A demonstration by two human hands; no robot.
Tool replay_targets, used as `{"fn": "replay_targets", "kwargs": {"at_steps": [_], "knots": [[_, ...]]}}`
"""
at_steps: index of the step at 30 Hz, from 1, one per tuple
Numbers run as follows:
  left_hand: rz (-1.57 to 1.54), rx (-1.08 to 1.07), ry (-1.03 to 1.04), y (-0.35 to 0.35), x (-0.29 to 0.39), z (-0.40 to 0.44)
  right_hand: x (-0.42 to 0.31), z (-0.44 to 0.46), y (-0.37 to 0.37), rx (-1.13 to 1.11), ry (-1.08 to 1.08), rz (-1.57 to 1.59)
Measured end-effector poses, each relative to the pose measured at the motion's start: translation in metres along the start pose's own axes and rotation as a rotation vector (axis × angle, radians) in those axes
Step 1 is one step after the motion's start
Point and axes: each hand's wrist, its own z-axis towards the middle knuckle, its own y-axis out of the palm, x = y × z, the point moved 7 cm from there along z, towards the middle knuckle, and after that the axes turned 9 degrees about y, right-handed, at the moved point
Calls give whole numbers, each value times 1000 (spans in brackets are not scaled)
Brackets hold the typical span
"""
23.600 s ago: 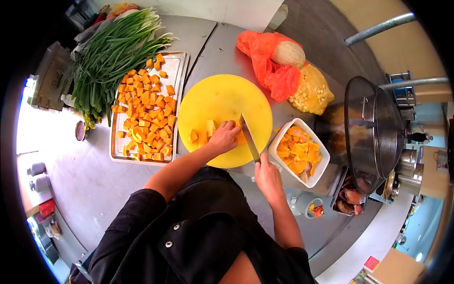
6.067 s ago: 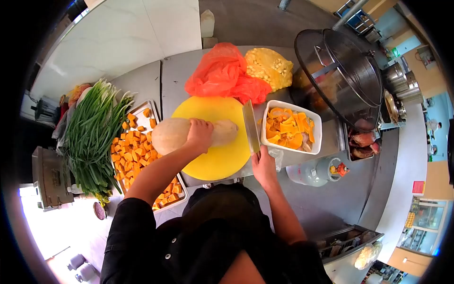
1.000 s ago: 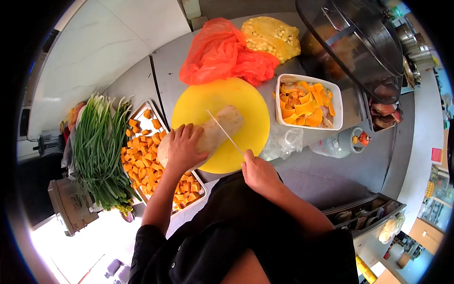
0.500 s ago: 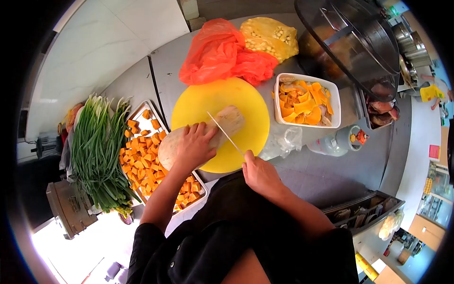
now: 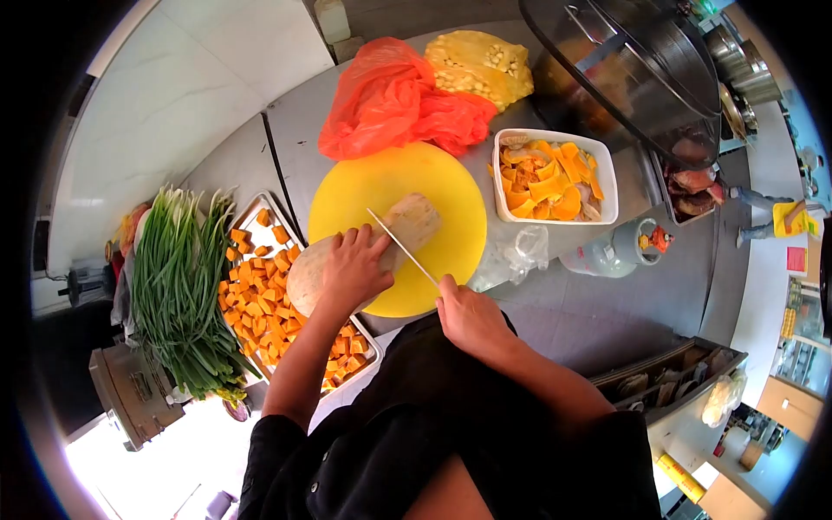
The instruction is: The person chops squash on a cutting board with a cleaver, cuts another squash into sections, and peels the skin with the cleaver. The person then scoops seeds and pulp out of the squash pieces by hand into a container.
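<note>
Your right hand (image 5: 472,319) grips the knife (image 5: 404,248) across the squash (image 5: 334,263); your left, fingers spread (image 5: 357,269), presses it. The squash lies over the yellow board (image 5: 459,208); beyond the board, a red bag (image 5: 381,100) nearly touches its far edge.

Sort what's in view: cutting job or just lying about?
In the job:
- left hand on squash
- right hand holding knife
- yellow board
- probably orange cubes, peelings

Seemingly lying about:
- spring onions
- red bag
- yellow bag
- gas cylinder
</note>
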Motion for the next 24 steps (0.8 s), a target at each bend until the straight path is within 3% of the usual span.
{"fn": "replay_targets", "kwargs": {"at_steps": [24], "knots": [[-5, -54, -23, 7, -1, 0, 4, -3, 11, -111, 30, 13]]}}
